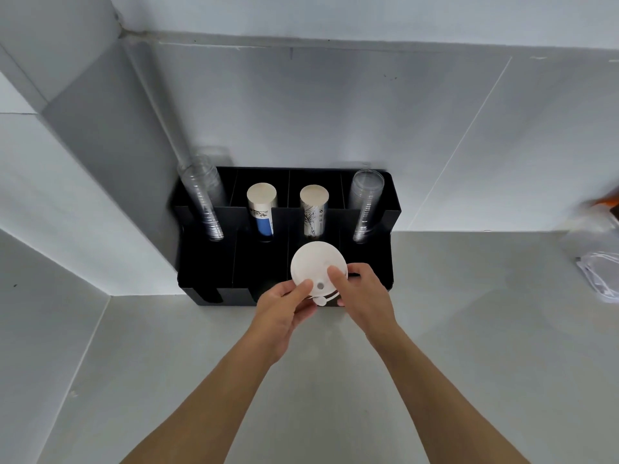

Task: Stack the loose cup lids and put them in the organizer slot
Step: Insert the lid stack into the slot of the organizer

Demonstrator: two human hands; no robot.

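Observation:
A stack of white cup lids (313,264) is held over the front row of a black organizer (207,262), above the third slot from the left. My left hand (284,309) grips the stack's lower left edge, thumb on top. My right hand (360,293) holds its right side, thumb pressed on the top lid near the sip hole. The lower lids of the stack are mostly hidden under the top one and my fingers.
The organizer's back row holds two stacks of clear cups (204,199) (365,202) and two stacks of paper cups (262,207) (314,209). It stands in a corner on a grey counter (469,329). A blurred plastic bag (599,272) lies at the far right.

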